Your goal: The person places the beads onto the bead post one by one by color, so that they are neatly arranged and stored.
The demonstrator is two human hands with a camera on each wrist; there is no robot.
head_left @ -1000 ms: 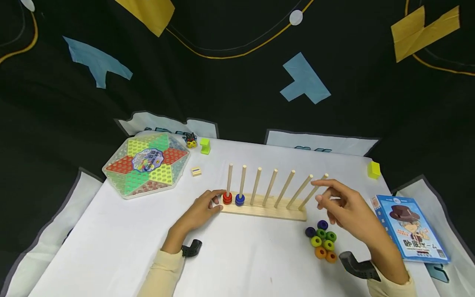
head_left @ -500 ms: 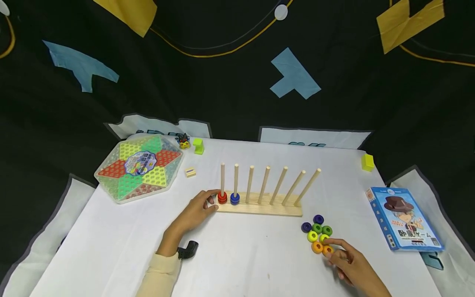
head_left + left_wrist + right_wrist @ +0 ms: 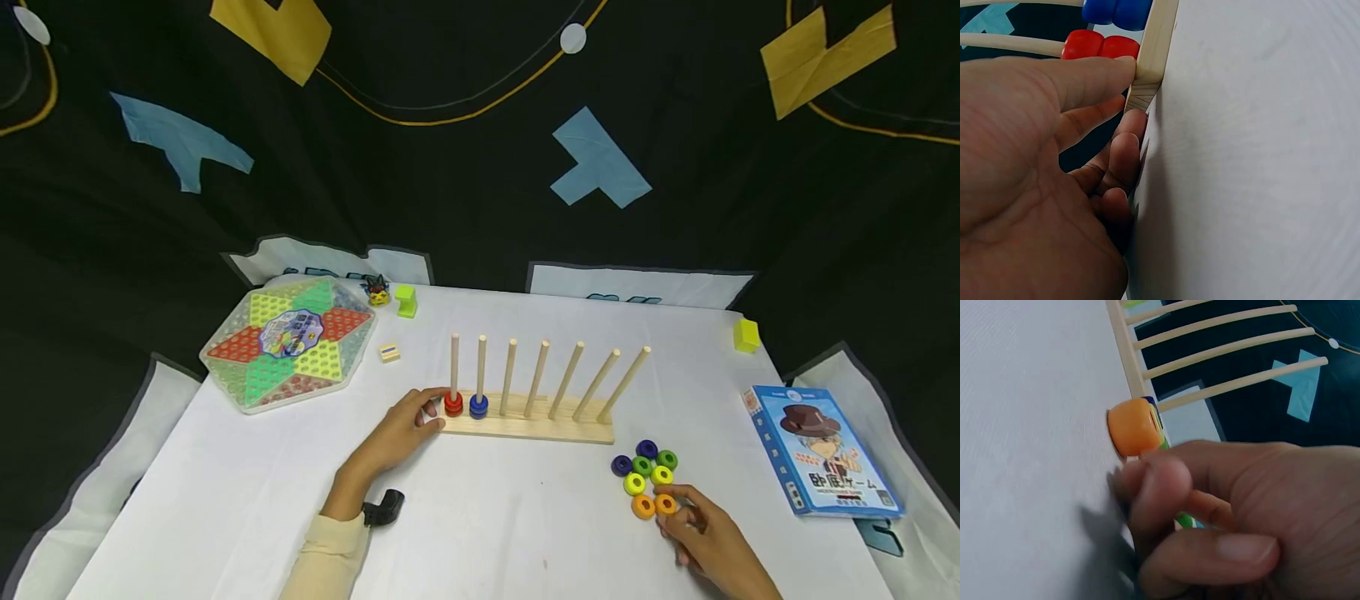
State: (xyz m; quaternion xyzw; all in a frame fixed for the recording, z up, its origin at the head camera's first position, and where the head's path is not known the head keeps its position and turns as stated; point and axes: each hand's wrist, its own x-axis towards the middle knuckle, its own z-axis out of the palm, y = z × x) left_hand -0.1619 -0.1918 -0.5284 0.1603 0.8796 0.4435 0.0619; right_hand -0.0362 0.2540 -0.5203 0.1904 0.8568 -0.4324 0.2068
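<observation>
In the head view, my left hand [image 3: 401, 433] grips the left end of a wooden peg stand [image 3: 525, 427], its thumb and fingers at the base's end. Two red beads [image 3: 453, 405] are on the first peg, two blue beads [image 3: 478, 407] on the second; the other pegs are bare. My right hand [image 3: 712, 537] pinches the right-hand orange bead [image 3: 666, 504], index finger at its far side and thumb at its near side. Another orange bead [image 3: 1132, 428] shows beyond the fingertips in the right wrist view; the pinched one is hidden there.
Purple [image 3: 622, 465], green [image 3: 667, 459] and yellow-green beads [image 3: 634, 484] lie just behind the orange ones. A Chinese checkers box [image 3: 292, 342] lies far left, near small toys. A blue game box [image 3: 825, 450] is at the right, a yellow block [image 3: 746, 335] behind it.
My right hand has come down and toward me from beside the rightmost peg to the orange bead. The left hand keeps its place on the stand. The head view has shifted slightly.
</observation>
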